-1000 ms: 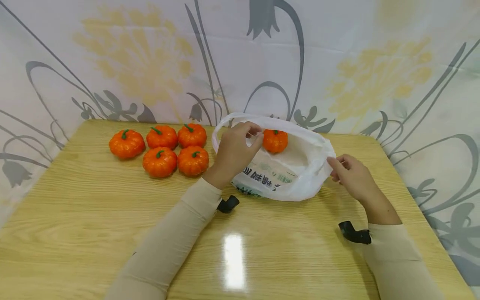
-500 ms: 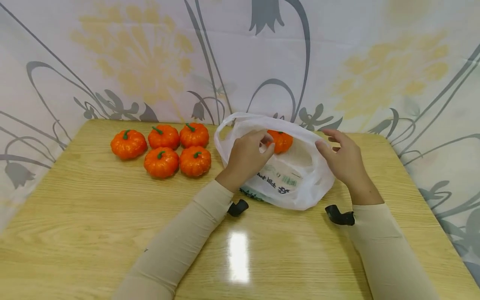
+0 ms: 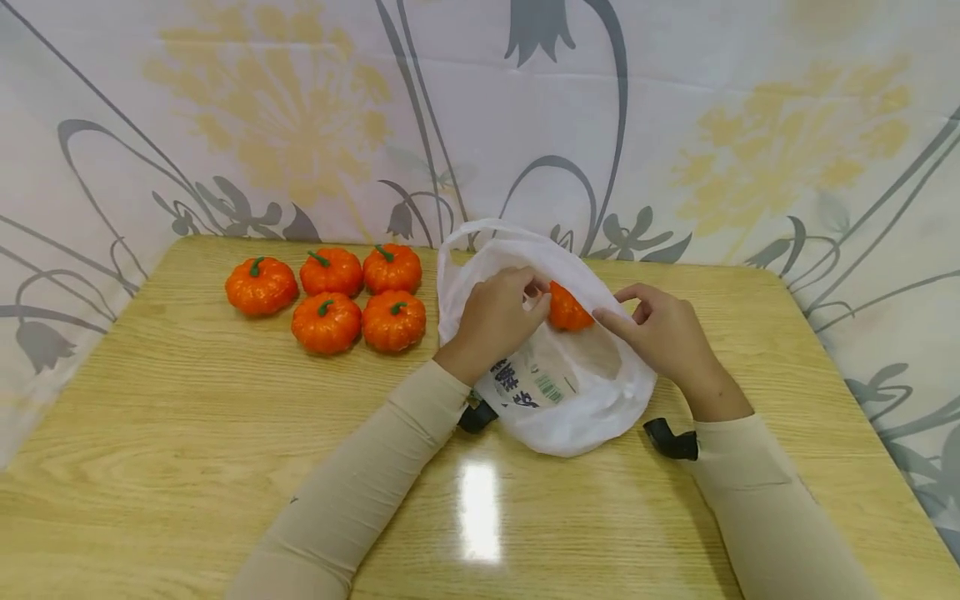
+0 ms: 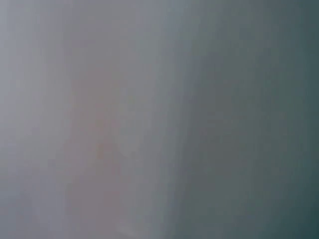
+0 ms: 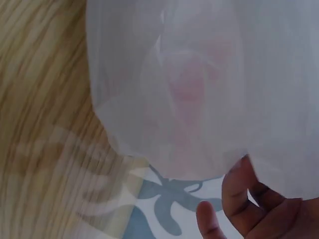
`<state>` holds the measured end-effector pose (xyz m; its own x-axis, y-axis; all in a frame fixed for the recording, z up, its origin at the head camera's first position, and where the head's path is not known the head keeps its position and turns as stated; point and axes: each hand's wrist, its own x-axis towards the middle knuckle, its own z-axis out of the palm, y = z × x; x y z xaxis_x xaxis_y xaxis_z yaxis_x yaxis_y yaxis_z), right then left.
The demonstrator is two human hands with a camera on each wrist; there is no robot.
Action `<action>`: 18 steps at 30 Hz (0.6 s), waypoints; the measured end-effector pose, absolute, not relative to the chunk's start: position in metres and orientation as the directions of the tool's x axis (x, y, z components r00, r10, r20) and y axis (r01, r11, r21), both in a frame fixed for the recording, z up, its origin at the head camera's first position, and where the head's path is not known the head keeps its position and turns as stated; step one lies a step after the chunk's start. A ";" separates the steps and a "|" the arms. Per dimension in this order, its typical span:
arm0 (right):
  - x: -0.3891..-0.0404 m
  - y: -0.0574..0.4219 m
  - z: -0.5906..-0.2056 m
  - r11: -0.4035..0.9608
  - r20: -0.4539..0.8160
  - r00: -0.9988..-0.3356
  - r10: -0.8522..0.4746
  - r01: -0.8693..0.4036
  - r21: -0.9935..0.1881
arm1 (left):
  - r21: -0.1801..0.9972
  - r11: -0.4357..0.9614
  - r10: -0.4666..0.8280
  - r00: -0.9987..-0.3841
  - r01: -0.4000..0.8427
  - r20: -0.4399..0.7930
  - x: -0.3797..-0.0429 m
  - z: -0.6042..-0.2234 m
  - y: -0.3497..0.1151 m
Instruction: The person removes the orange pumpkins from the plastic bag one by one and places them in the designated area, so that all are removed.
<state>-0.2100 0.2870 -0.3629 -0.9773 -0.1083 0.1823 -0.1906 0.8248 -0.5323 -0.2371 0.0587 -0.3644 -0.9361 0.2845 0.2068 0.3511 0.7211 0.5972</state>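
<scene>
A white, translucent plastic bag (image 3: 577, 417) with printed writing lies with its mouth towards me, one small orange pumpkin (image 3: 567, 308) inside. My left hand (image 3: 501, 315) is over the left part of the mouth, fingers bent, tips close to the pumpkin; whether it grips the film cannot be seen. The left wrist view is a grey blur. At the bag's right rim, my right hand (image 3: 667, 337) pinches the plastic, its thumb over the rim. In the right wrist view, curled fingers (image 5: 237, 194) meet the film, and a pinkish shape shows through it.
Several more small orange pumpkins (image 3: 326, 323) with green stems stand grouped left of the bag on the wooden table (image 3: 225, 450). A flower-patterned cloth (image 3: 480, 108) rises behind the table's back edge. A black wrist camera (image 3: 671, 440) sits below each hand.
My right hand let go of the bag's right edge and moved left to another part of the rim. The bag's front sagged towards me, and the pumpkin inside shifted slightly right and nearer.
</scene>
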 end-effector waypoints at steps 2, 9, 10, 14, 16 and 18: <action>-0.210 0.286 -0.364 0.830 0.201 -0.973 -0.111 -0.202 -0.519 | 0.601 0.726 0.291 -0.941 0.335 0.173 -0.237 -0.365 0.060; -0.210 0.287 -0.365 0.799 0.282 -0.958 -0.046 -0.205 -0.565 | 0.609 0.727 0.300 -0.945 0.317 0.133 -0.236 -0.371 0.066; -0.211 0.287 -0.365 0.793 0.285 -0.958 -0.035 -0.201 -0.575 | 0.606 0.730 0.301 -0.944 0.317 0.132 -0.236 -0.372 0.066; -0.212 0.288 -0.366 0.761 0.268 -0.963 0.005 -0.170 -0.626 | 0.596 0.739 0.297 -0.946 0.313 0.129 -0.235 -0.374 0.068; -0.213 0.289 -0.367 0.744 0.241 -0.970 0.019 -0.148 -0.652 | 0.592 0.744 0.297 -0.947 0.309 0.121 -0.235 -0.375 0.068; -0.213 0.289 -0.368 0.722 0.203 -0.979 0.028 -0.121 -0.681 | 0.585 0.751 0.300 -0.948 0.306 0.110 -0.234 -0.375 0.069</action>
